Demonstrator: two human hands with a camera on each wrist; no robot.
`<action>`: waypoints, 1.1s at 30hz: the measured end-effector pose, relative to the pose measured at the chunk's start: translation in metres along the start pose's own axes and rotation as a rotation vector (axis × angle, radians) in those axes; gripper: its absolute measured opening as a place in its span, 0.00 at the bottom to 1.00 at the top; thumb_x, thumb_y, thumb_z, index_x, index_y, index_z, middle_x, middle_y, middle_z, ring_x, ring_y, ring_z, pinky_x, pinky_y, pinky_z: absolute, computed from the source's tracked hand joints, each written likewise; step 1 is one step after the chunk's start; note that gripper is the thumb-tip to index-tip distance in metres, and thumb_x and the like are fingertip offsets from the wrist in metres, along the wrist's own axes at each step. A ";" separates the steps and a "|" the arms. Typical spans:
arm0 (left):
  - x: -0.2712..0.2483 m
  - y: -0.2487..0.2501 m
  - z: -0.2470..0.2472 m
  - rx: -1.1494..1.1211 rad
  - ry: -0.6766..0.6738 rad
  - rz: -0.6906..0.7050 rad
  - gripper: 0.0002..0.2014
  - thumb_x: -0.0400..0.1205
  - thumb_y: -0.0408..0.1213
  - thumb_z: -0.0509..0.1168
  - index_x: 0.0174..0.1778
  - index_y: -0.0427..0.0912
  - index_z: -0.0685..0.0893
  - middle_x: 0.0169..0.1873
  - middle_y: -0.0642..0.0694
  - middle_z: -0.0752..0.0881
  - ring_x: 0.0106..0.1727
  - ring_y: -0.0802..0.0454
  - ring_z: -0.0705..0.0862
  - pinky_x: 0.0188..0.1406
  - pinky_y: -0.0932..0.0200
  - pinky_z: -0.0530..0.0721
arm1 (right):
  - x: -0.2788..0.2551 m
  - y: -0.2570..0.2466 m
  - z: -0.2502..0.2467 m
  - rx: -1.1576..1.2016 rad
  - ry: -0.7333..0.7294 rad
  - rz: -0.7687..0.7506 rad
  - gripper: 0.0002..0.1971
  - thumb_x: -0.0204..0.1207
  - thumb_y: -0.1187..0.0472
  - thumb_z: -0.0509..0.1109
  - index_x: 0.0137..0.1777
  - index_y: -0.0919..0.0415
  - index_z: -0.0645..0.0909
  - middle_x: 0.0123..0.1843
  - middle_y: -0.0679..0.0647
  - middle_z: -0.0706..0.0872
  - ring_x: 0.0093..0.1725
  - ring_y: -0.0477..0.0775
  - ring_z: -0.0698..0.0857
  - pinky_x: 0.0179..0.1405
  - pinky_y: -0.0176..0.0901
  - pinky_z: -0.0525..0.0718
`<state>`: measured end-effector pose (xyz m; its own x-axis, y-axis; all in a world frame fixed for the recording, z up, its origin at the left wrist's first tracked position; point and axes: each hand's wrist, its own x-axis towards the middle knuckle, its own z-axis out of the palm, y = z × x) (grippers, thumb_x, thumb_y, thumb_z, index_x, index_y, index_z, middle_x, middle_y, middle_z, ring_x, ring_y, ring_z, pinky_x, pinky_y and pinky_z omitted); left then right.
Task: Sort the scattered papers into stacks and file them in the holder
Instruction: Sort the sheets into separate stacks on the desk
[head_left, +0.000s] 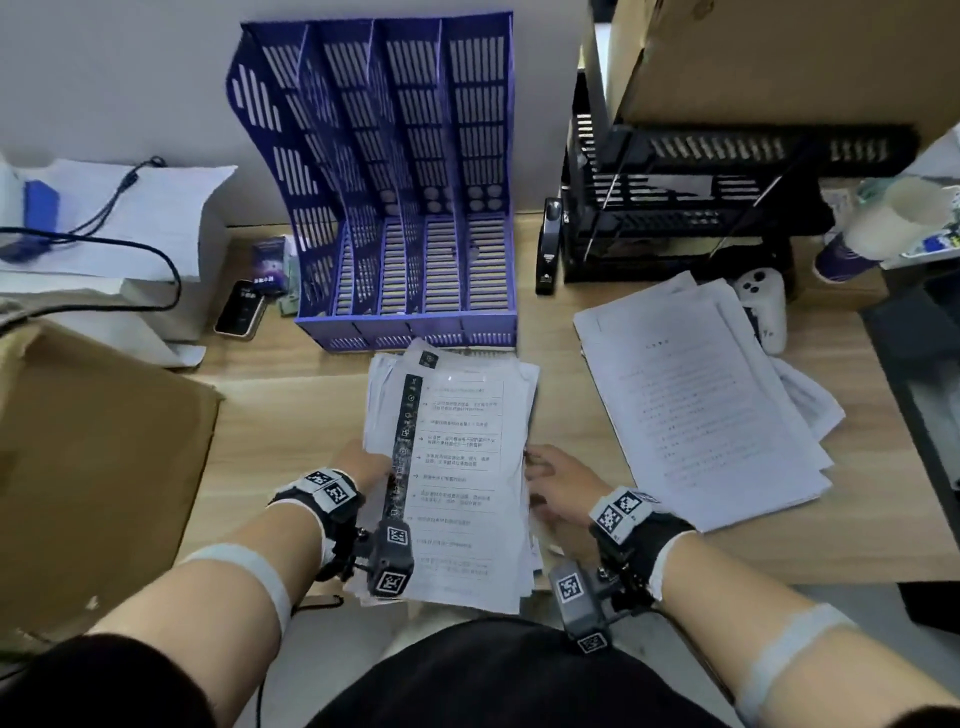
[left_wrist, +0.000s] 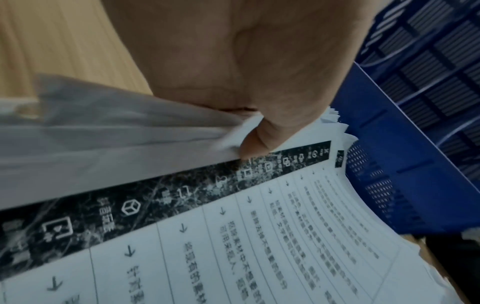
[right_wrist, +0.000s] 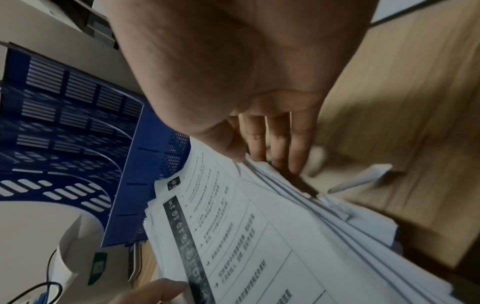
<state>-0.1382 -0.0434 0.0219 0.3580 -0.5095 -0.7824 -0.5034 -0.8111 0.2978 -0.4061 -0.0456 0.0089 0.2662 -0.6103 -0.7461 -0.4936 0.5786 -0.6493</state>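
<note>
left hand (head_left: 363, 464) pinches paper stack (head_left: 457, 467) left edge | right hand (head_left: 558, 480) fingers straight, right edge

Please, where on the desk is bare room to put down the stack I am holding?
Bare wood lies between the held stack and the cardboard box, and a narrower strip between it and the loose paper pile. It is crowded around the blue holder, phone and black tray.
</note>
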 end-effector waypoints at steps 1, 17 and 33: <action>0.009 -0.009 -0.005 0.010 0.040 -0.032 0.23 0.76 0.35 0.70 0.66 0.30 0.80 0.59 0.32 0.86 0.55 0.34 0.85 0.48 0.51 0.82 | 0.004 -0.003 0.004 -0.005 -0.008 -0.014 0.20 0.79 0.69 0.62 0.70 0.54 0.75 0.59 0.52 0.86 0.62 0.57 0.86 0.62 0.55 0.86; -0.030 0.132 0.127 -0.353 -0.440 0.274 0.11 0.78 0.27 0.72 0.53 0.38 0.79 0.42 0.35 0.82 0.34 0.47 0.84 0.29 0.61 0.84 | -0.037 0.085 -0.160 -0.614 0.464 0.373 0.34 0.77 0.51 0.63 0.83 0.51 0.60 0.83 0.60 0.63 0.79 0.65 0.68 0.76 0.53 0.71; -0.033 0.171 0.165 -0.312 -0.327 0.179 0.27 0.77 0.36 0.74 0.71 0.38 0.76 0.56 0.37 0.86 0.52 0.43 0.90 0.57 0.34 0.87 | -0.024 0.096 -0.261 -0.431 0.561 0.301 0.41 0.58 0.46 0.67 0.76 0.53 0.69 0.69 0.58 0.80 0.64 0.68 0.81 0.63 0.57 0.84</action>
<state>-0.3654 -0.1175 0.0087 -0.0036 -0.5725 -0.8199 -0.2563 -0.7920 0.5541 -0.6758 -0.1163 0.0031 -0.3340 -0.7095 -0.6205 -0.7882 0.5713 -0.2290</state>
